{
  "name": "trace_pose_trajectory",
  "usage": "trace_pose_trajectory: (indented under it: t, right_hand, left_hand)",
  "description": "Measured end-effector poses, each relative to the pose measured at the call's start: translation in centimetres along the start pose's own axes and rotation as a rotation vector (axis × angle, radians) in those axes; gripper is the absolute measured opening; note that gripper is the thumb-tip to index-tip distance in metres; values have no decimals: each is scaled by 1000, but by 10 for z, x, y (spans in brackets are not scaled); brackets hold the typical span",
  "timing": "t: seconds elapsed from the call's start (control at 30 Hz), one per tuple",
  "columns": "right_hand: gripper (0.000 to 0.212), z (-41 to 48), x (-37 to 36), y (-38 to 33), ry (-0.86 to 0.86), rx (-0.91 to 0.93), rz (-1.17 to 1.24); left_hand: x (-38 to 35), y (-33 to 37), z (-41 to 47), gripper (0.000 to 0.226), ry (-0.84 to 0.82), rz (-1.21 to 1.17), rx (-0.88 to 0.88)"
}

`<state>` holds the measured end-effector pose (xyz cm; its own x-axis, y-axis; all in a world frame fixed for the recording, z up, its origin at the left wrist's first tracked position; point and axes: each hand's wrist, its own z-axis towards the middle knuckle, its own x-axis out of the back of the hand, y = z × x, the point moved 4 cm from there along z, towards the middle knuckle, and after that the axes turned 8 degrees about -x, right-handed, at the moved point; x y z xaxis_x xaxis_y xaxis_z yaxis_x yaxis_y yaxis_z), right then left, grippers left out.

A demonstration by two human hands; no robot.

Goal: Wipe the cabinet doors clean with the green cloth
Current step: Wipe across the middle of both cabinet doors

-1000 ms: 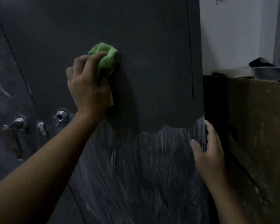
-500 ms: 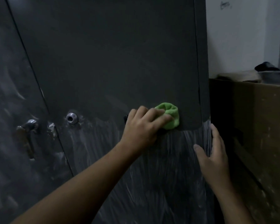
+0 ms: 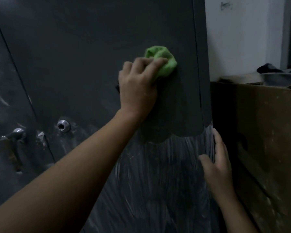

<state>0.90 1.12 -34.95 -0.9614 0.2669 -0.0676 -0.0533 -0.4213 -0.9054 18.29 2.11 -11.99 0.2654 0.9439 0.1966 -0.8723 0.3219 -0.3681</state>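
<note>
Cabinet door [image 3: 91,56], green cloth [image 3: 165,64] just beside its right edge

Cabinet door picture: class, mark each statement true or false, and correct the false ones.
1. The left hand grips the green cloth against the cabinet door. True.
2. The right hand holds a spray bottle. False: it rests bare on the door's right edge.
3. White streaks cover the door's lower part. True.
4. The cardboard box stands left of the cabinet. False: it stands to its right.
</note>
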Motion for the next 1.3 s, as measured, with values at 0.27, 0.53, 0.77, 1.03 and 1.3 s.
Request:
trace_pose_trajectory:
  t: [0.27, 0.53, 0.77, 1.03, 1.3]
  right_hand:
    - [77, 10, 12, 22, -133, 27, 248]
    - [64, 14, 27, 30, -203, -44, 411]
    - [58, 16, 28, 29, -170, -27, 412]
    - [48, 18, 30, 29, -111, -141, 592]
    - [61, 10, 41, 21, 16, -134, 429]
  left_hand:
    - [-36, 74, -57, 33, -171, -78, -311]
    - [-52, 114, -113, 35, -361, -52, -467]
    - [-45, 113, -102, 44, -448, -40, -478]
    - [-64, 129, -64, 41, -364, 33, -462]
    - [-66, 148, -119, 32, -559, -72, -612]
